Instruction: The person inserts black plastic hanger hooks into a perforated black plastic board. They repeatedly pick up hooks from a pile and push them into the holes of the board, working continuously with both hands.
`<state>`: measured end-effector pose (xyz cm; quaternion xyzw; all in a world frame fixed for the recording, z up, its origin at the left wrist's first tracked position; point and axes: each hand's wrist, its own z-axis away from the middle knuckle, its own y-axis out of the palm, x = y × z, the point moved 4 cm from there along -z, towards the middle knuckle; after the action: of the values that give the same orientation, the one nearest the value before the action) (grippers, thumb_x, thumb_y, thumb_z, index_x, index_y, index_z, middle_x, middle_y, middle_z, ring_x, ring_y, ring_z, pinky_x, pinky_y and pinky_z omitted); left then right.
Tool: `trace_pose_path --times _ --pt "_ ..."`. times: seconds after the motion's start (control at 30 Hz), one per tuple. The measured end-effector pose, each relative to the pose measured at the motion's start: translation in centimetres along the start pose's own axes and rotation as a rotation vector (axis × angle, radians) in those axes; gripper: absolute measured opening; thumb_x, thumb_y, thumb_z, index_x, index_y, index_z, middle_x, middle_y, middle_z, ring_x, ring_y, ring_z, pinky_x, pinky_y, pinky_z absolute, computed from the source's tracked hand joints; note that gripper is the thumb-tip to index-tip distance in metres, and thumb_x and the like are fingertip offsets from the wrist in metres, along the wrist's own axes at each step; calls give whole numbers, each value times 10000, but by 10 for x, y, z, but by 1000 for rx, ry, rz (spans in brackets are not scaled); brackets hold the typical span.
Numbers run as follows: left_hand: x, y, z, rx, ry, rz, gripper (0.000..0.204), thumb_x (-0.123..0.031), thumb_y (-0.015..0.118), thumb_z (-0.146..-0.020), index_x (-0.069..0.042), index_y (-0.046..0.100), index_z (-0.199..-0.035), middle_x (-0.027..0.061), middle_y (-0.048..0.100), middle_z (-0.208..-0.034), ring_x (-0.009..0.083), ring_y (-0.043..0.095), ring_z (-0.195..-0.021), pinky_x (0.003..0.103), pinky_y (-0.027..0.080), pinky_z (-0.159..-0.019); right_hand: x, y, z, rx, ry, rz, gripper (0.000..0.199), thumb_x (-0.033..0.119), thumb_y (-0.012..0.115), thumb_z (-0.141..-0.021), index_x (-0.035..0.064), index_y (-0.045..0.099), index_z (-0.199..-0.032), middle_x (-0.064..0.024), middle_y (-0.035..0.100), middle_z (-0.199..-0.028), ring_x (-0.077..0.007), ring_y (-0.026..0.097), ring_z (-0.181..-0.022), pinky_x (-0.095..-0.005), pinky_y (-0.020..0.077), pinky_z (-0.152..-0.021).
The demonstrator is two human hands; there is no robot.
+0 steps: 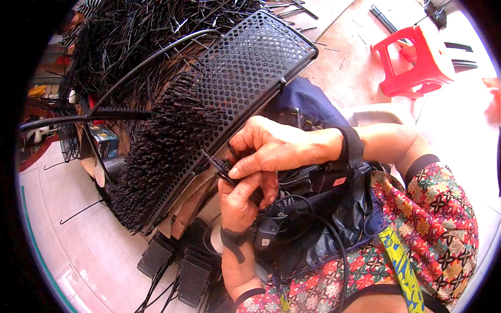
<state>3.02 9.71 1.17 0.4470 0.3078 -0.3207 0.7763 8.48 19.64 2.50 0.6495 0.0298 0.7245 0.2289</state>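
My left hand (242,195) is closed around a small bunch of thin black sticks (222,169). Their ends stick out between the fingers toward the rack. From above, my right hand (269,148) pinches the same bunch, with thumb and fingertips pressed against it. The two hands touch each other. Just beyond them stands a tilted black perforated rack (255,57). Its lower left part is densely filled with upright black sticks (162,148), while open holes show at its upper right. My fingers hide most of the held bunch.
A large heap of loose black sticks (130,41) lies behind the rack. A red plastic stool (415,60) stands at the far right. Black rectangular blocks (195,274) lie by my left forearm. A black bag with cables (318,224) rests on my lap. A bent metal rod (141,68) arches over the heap.
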Motion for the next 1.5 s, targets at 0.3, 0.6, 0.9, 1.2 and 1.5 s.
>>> trace_pose_path --times 0.3,0.6,0.9,1.2,1.5 --pt "-1 1 -4 -214 120 -85 136 -90 513 -861 29 574 -886 109 612 -725 163 579 -552 258 481 -489 0 -32 3 -336 -119 78 75 49 623 -762 -23 608 -750 -26 609 -662 -74 524 -613 -253 437 -520" --pt "7 -1 -5 -228 157 -134 143 -91 536 -853 47 572 -867 113 597 -657 152 538 -467 217 385 -381 -15 -45 5 -335 -44 -75 166 110 674 -731 -23 577 -715 -62 584 -611 -134 566 -511 -251 453 -459" --pt "9 3 -3 -211 139 -184 208 -145 509 -883 55 560 -911 152 625 -749 169 587 -527 225 404 -386 -8 -48 12 -254 12 -88 148 93 661 -739 -40 598 -759 -68 598 -646 -148 583 -550 -261 487 -510" --pt "6 -11 -4 -289 184 -91 211 -153 479 -900 46 543 -931 193 619 -801 211 605 -568 233 423 -395 15 -74 16 -508 -75 -223 145 57 679 -714 -52 598 -767 -108 602 -656 -185 606 -533 -297 534 -485" --pt "5 -16 -3 -290 168 -121 231 -192 489 -895 36 522 -918 176 608 -776 200 582 -564 243 399 -384 46 -98 -8 -586 -324 -110 85 38 684 -718 4 631 -775 -63 622 -684 -144 604 -546 -269 538 -515"
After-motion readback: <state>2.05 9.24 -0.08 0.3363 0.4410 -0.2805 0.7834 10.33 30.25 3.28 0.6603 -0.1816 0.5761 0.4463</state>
